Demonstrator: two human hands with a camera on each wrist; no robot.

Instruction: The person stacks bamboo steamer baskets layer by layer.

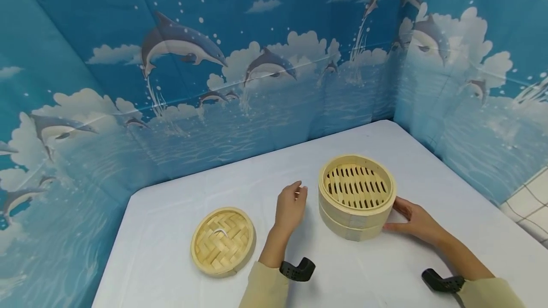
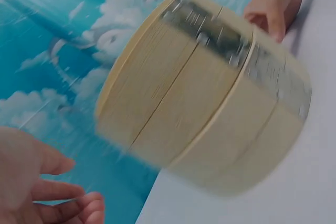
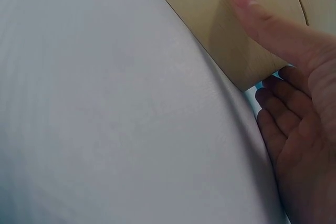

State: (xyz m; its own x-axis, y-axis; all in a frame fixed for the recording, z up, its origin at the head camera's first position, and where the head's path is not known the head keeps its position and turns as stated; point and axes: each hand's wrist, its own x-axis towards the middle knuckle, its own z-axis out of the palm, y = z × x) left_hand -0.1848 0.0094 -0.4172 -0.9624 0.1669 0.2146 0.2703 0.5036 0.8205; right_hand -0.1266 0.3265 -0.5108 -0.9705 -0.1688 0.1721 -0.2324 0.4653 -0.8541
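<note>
A round bamboo steamer of two stacked tiers stands on the white table, its slatted inner floor uncovered. At its right side is my right hand, the thumb against the bamboo wall and the other fingers extended beside the lower edge. My left hand hovers left of the steamer, apart from it, with loosely bent fingers and nothing held. In the left wrist view, metal bands cross the steamer's side. The woven bamboo lid, with a small pale loop on top, lies left of my left hand.
The white-covered table reaches back to a blue curtain printed with dolphins and clouds. A second curtain side borders the table's right edge. Pale tiles show at the far right.
</note>
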